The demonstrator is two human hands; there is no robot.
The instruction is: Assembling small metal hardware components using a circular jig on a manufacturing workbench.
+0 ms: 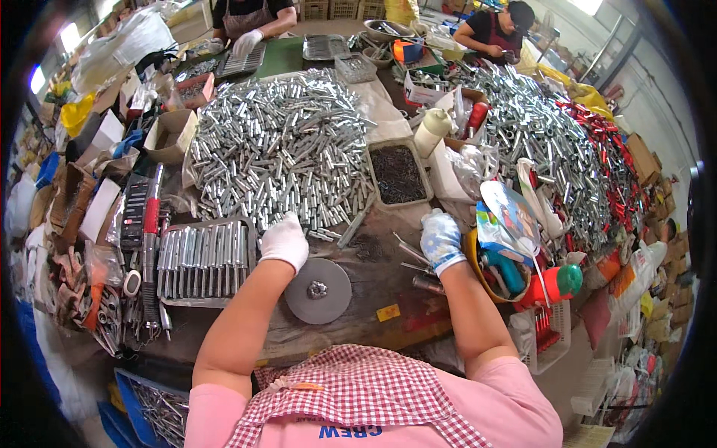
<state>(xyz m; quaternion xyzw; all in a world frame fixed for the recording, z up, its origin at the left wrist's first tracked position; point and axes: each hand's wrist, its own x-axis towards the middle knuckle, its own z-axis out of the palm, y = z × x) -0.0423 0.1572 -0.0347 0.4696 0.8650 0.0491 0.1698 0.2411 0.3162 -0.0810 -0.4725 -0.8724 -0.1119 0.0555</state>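
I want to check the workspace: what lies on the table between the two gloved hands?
In the head view, bare dark tabletop and a few loose metal tubes.

Silver metal tubes [280, 145] heaped loose, just beyond the left hand [284, 240]. Few rods [411, 257] lie flat just beside the right hand [441, 239].

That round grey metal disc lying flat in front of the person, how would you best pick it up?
The grey disc lies flat on the table with a raised nut at its centre. Probably pinch its near rim from the person's side, fingertips prising under the edge, since its flat face gives no hold. The left hand is nearest.
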